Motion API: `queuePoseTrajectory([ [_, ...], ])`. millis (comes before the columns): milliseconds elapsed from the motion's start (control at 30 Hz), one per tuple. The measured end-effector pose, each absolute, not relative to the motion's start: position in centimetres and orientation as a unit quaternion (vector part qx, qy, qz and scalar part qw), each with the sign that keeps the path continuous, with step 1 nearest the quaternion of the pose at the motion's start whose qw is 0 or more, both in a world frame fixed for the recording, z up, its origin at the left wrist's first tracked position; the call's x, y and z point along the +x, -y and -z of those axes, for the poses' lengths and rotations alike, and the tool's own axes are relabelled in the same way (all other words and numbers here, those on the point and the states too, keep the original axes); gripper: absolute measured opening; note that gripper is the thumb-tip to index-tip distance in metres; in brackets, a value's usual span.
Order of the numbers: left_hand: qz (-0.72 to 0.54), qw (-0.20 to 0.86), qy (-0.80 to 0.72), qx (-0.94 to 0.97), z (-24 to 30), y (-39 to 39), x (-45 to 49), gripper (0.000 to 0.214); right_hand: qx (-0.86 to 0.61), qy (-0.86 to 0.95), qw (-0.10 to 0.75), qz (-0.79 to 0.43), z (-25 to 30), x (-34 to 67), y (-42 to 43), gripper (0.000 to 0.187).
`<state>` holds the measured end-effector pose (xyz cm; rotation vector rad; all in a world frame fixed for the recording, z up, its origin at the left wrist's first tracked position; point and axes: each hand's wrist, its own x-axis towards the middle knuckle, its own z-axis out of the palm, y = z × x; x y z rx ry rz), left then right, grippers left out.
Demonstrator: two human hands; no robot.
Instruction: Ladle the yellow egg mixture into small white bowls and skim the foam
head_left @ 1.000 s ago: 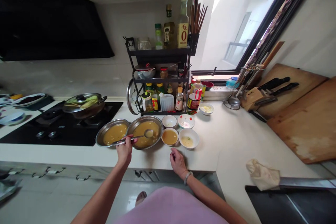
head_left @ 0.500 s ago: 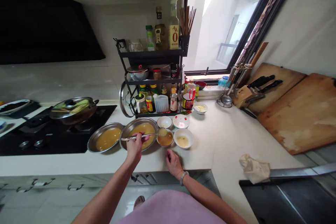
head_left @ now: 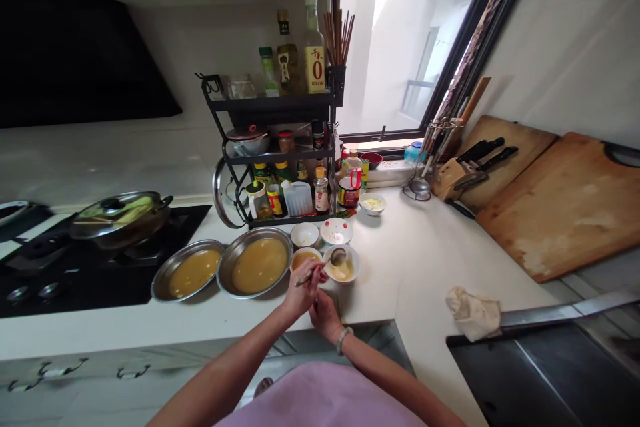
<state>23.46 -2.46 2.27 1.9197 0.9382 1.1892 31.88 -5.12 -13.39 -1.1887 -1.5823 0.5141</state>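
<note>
My left hand (head_left: 304,287) is closed around the handle of a small metal ladle (head_left: 339,255). The ladle's cup is tipped over a white bowl (head_left: 356,269) that holds pale yellow liquid. Just left of it, partly behind my left hand, stands a bowl of brownish liquid (head_left: 304,257). My right hand (head_left: 326,315), with a bracelet at the wrist, is curled at the counter's front edge, below the bowls. Its fingers are partly covered by my left hand, and nothing shows in them. Further left sit two metal basins (head_left: 226,272) (head_left: 161,285) of yellowish liquid.
Behind are a white bowl (head_left: 305,235), a red-spotted bowl (head_left: 330,224) and a bowl of chopped food (head_left: 373,204). A black rack (head_left: 280,159) of bottles stands at the wall. The stove carries a lidded pan (head_left: 120,219). Rightward are a knife block (head_left: 453,177), cutting boards (head_left: 565,213), a cloth (head_left: 475,313) and a sink (head_left: 520,373).
My left hand has moved the ladle rightward, from over the brownish bowl to over the white bowl, tipping it. My hands are now close together. The view has shifted slightly right.
</note>
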Motion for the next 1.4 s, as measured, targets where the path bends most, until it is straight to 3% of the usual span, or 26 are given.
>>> queuePoseTrajectory([
  [167,-0.431,0.228,-0.301,0.819,-2.7,3.5,22.4,0.025,-0.497,0.673,0.506,-0.212,13.4,32.0,5.1,0.025],
  [400,-0.552,0.242,-0.541,0.587,-3.1,2.9,14.5,0.030,-0.507,0.676,0.488,-0.220,12.3,32.5,6.0,0.030],
  [533,-0.511,0.213,-0.609,0.569,-1.0,2.6,9.5,0.029,-0.513,0.678,0.480,-0.218,11.8,32.6,6.1,0.028],
  [800,-0.438,0.110,-0.580,0.677,1.7,1.6,6.3,0.030,-0.527,0.686,0.463,-0.194,11.7,32.5,6.0,0.028],
  [1067,-0.488,0.210,-0.673,0.515,1.7,0.2,5.8,0.032,-0.532,0.676,0.471,-0.194,11.9,32.5,6.0,0.028],
  [1233,-0.577,0.297,-0.652,0.392,0.5,0.2,6.1,0.027,-0.541,0.669,0.469,-0.199,11.9,32.5,5.9,0.028],
  [1400,-0.606,0.320,-0.633,0.359,-0.7,0.5,6.3,0.024,-0.560,0.645,0.468,-0.225,11.8,32.5,5.7,0.026],
])
